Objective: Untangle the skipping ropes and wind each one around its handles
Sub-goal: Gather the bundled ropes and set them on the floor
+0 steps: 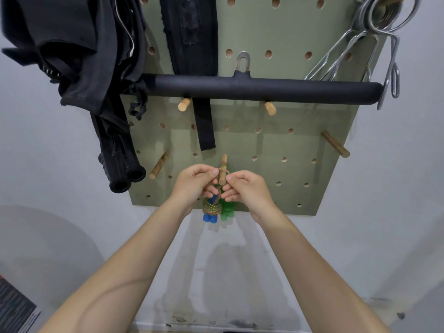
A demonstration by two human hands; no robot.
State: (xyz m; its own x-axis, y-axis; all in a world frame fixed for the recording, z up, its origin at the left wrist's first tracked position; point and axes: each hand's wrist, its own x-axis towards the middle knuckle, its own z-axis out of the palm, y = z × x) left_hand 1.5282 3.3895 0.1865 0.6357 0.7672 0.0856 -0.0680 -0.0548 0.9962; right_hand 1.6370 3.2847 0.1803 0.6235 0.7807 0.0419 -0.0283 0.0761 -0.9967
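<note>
Wooden peg (223,173) juts between left hand (194,182) and right hand (247,188), both pinching rope loop (222,167); wound handles (215,211) hang below.

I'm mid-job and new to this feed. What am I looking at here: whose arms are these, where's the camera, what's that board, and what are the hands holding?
There is no machine here: these are a person's bare arms, filmed by one camera worn on the head, looking forward and down.

The green pegboard hangs on a pale wall. On it are wooden pegs, a black padded bar, dark straps and metal clips.

The left hand and right hand meet at the centre peg. Each has a pinching grip on cord looped there. Below hang two wound skipping ropes, one with blue handles, one with green handles.
</note>
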